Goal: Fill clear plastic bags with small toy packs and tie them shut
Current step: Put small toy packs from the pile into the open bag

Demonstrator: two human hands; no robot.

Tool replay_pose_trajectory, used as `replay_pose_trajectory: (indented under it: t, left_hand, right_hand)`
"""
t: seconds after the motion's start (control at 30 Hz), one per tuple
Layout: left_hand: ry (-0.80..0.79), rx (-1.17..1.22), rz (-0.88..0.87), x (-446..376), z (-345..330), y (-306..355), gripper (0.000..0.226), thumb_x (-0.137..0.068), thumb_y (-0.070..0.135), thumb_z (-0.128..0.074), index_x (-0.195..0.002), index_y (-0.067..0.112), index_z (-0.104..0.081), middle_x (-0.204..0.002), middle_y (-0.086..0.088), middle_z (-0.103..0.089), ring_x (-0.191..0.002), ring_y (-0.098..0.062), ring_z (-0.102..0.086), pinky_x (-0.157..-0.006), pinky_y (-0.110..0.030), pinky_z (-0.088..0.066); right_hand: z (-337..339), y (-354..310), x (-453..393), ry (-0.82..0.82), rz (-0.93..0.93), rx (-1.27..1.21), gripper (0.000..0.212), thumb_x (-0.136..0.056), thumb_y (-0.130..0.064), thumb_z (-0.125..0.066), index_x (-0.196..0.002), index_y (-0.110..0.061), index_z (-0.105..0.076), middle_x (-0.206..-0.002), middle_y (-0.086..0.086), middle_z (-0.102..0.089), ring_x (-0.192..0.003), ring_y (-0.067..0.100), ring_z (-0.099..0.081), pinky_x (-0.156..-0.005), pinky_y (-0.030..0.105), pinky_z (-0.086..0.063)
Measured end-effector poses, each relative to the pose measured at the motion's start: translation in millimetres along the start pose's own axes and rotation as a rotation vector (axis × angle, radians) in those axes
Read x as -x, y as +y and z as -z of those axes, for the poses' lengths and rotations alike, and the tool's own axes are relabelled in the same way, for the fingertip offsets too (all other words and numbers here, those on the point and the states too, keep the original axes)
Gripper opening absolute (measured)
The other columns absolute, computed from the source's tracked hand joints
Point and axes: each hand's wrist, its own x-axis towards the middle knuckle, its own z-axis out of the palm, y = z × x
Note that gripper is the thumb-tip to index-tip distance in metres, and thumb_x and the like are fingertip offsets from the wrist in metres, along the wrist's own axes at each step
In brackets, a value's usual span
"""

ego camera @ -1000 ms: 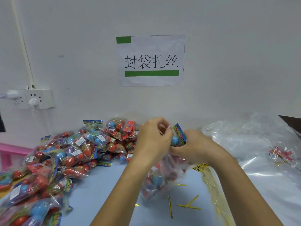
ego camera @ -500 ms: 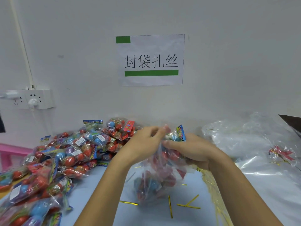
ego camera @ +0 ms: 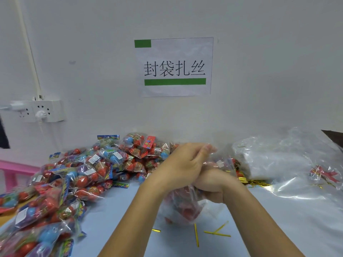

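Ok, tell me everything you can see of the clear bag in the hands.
The clear bag is thin, crinkly see-through plastic, bulging with red and blue toy packs that show blurred through its skin. It hangs over the pale blue table, above loose gold twist ties. The left hand and right hand bunch its neck between them. No tie shows on it yet.

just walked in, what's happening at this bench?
A person is bagging small toy packs. Both hands are at the neck of a filled clear bag hanging over the blue table: the left hand sits on top, and the right hand has its grip around the gathered plastic. No tie is on it yet; loose gold twist ties lie just below. A pile of toy packs sits to the left.
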Motion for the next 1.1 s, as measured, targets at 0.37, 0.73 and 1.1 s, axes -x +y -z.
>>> replay_pose_trajectory:
  t: [0.37, 0.73, 1.1]
  left_hand:
    - [0.017, -0.341, 0.168, 12.8, 27.6, 5.1, 0.039, -0.083, 0.053, -0.067, -0.098, 0.021, -0.052, -0.092, 0.006, -0.053, -0.083, -0.011, -0.046, -0.061, -0.021, -0.034]
    - [-0.016, -0.217, 0.171, 11.0, 31.5, 15.5, 0.027, -0.085, 0.020, -0.059, -0.063, 0.009, -0.048, -0.052, 0.007, -0.041, -0.050, -0.012, -0.033, -0.045, -0.023, -0.029]
    - [0.138, -0.042, 0.270, 8.7, 33.1, 2.9, 0.022, -0.088, 0.019, -0.058, -0.068, 0.011, -0.052, -0.051, -0.001, -0.054, -0.039, -0.013, -0.053, -0.039, -0.014, -0.036]
  right_hand:
    - [-5.1, -3.4, 0.4, -0.055, -0.069, -0.115, 0.018, -0.094, -0.013, -0.052, -0.104, -0.004, -0.065, -0.085, 0.015, -0.057, -0.061, 0.021, -0.050, -0.047, 0.027, -0.050]
    - [-12.5, -8.1, -1.3, 0.168, -0.010, 0.099, 0.029, -0.097, -0.007, -0.038, -0.078, -0.009, -0.059, -0.054, 0.000, -0.060, -0.042, 0.015, -0.056, -0.044, 0.023, -0.044]
    - [-8.4, -21.1, 6.6, 0.116, -0.060, 0.487, 0.024, -0.102, -0.018, -0.044, -0.116, -0.005, -0.060, -0.100, 0.008, -0.062, -0.090, 0.022, -0.056, -0.078, 0.035, -0.053]
